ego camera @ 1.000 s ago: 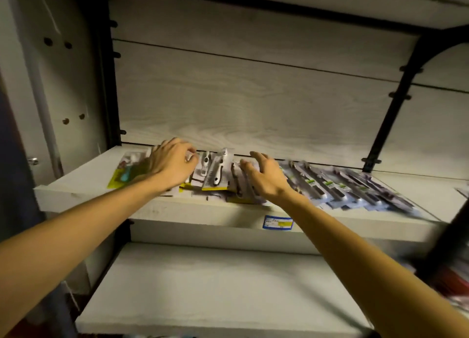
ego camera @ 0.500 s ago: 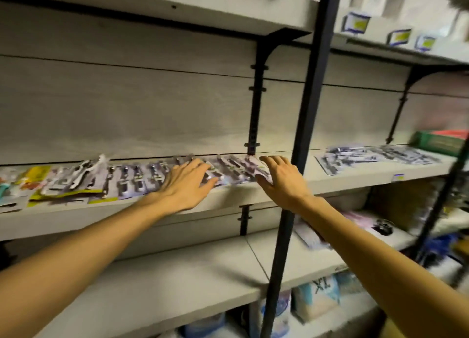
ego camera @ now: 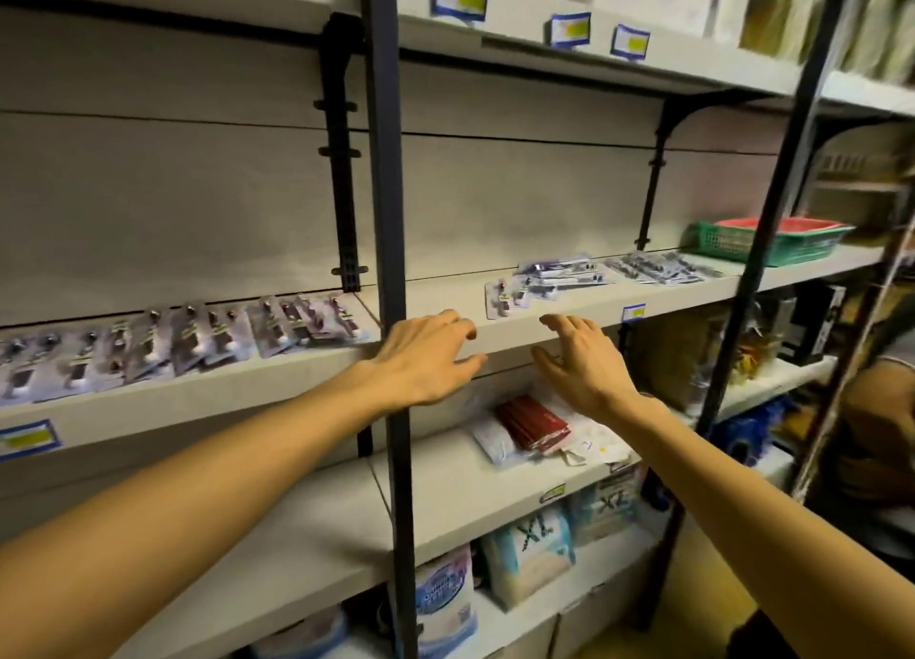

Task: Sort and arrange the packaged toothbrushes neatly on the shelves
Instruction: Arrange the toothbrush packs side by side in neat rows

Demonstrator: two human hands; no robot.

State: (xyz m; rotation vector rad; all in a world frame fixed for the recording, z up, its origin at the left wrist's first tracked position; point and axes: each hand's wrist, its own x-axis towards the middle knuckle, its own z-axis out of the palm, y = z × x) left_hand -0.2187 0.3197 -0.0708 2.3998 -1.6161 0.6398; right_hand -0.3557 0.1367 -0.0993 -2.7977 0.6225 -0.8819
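Both arms reach forward toward the middle shelf (ego camera: 559, 318). The left hand (ego camera: 426, 356) is in front of the shelf edge, fingers spread and relaxed, holding nothing; its fingertips are at the shelf's front edge, but I cannot tell if they touch it. The right hand (ego camera: 582, 361) is just beside it, also with loose, spread fingers and nothing in them, a little below the shelf edge.

Below the right fingers, on the lower shelf, lies a red packet (ego camera: 532, 423) on white bags.

To the left of the left fingers, behind the dark upright post (ego camera: 391, 213), a row of packaged toothbrushes (ego camera: 188, 336) lies flat, the packs overlapping one another. They are clear blister packs with purple card and dark brush handles; the picture is blurred, so about ten packs is only my estimate.

Beyond the right fingers, farther back, a second pile of toothbrush packs (ego camera: 554, 277) lies loosely, and a third group (ego camera: 661, 267) is to its right. Behind them stands one green basket (ego camera: 767, 242).
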